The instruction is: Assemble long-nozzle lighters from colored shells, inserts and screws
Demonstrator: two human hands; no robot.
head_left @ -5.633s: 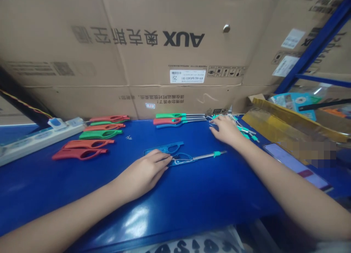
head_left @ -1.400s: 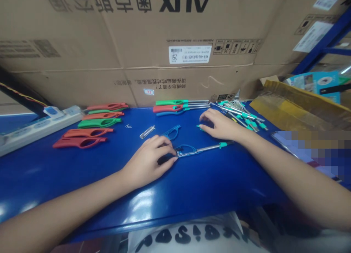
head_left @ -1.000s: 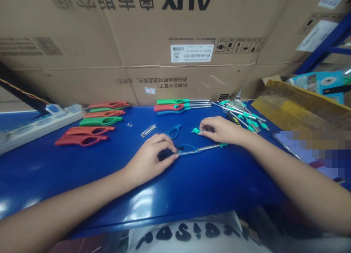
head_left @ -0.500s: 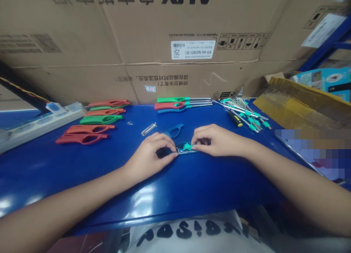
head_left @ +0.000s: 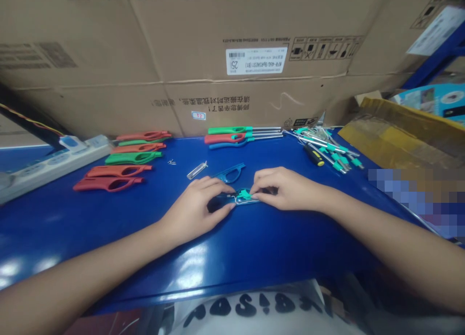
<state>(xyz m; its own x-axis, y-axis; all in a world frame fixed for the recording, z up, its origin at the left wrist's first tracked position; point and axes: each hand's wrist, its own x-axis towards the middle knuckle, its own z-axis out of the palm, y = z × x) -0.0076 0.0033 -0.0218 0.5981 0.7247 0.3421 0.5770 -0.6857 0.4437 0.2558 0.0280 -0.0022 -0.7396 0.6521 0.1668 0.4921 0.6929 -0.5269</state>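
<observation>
One blue surface (head_left: 203, 257) carries the work: our left hand (head_left: 196, 202) grips the blue casing (head_left: 240, 202), and our right hand (head_left: 281, 187) has just brought over a pinched green piece (head_left: 244, 194), overlapping that casing, so we have both parts together. Behind lie a loose blue half (head_left: 225, 175), a clear container (head_left: 197, 171) and tiny pale bits (head_left: 172, 162); our hands partly hide the fit.

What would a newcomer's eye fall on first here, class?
Probably the cardboard with upside-down print, across the background. Next, the red and green handles at the blue table's left. In the middle, the right grip pinches a bright green piece at an open blue shell.
</observation>
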